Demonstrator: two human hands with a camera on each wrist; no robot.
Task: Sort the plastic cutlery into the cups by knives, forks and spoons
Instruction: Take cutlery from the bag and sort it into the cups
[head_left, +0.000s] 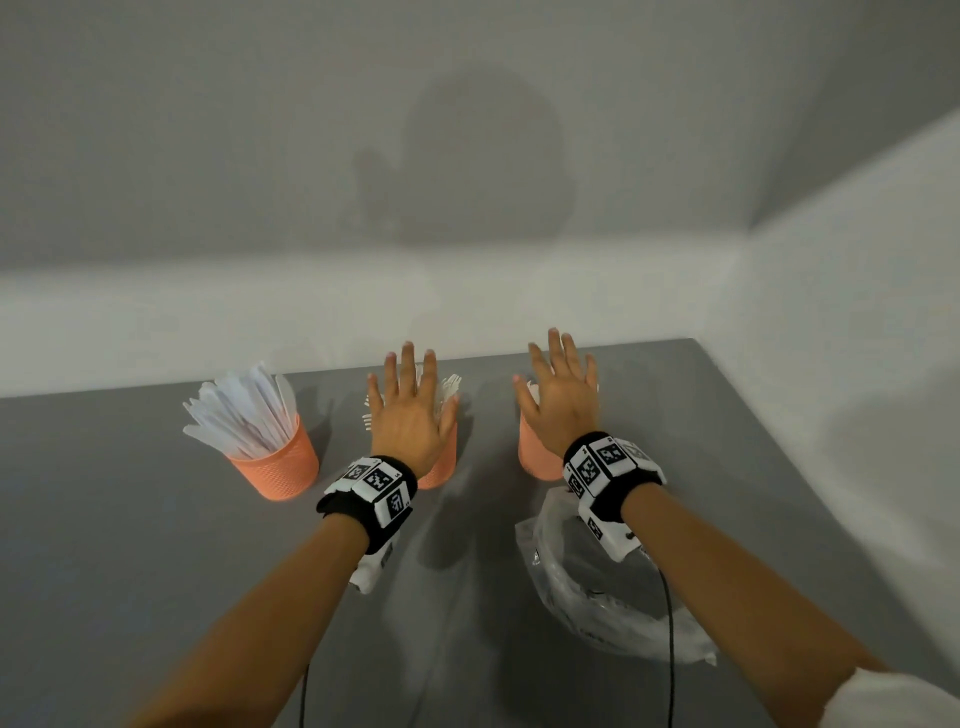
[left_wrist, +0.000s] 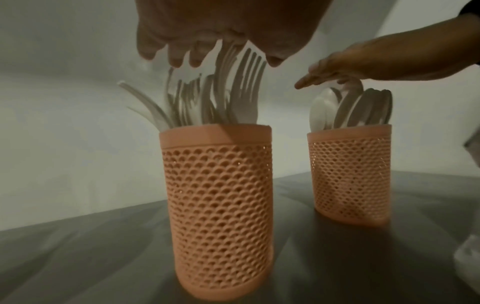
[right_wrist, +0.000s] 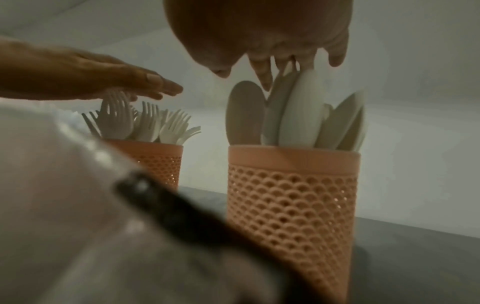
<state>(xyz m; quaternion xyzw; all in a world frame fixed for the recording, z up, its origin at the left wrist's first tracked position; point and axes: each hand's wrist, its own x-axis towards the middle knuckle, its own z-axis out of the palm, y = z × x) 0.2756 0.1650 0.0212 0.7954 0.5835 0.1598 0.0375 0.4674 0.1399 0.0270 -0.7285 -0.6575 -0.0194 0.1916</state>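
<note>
Three orange mesh cups stand in a row on the grey table (head_left: 130, 519). The left cup (head_left: 278, 470) holds white plastic knives (head_left: 241, 410). My left hand (head_left: 410, 410) lies flat, fingers spread, over the middle cup (left_wrist: 218, 205) and touches the tops of its forks (left_wrist: 233, 92). My right hand (head_left: 563, 397) is spread flat over the right cup (right_wrist: 292, 205), with its fingers on the spoons (right_wrist: 301, 111). Neither hand holds anything. In the head view both hands hide most of the cups beneath them.
A crumpled clear plastic bag (head_left: 597, 587) lies on the table under my right wrist. White walls (head_left: 467, 291) close off the table's far and right edges. Cables run down from both wristbands.
</note>
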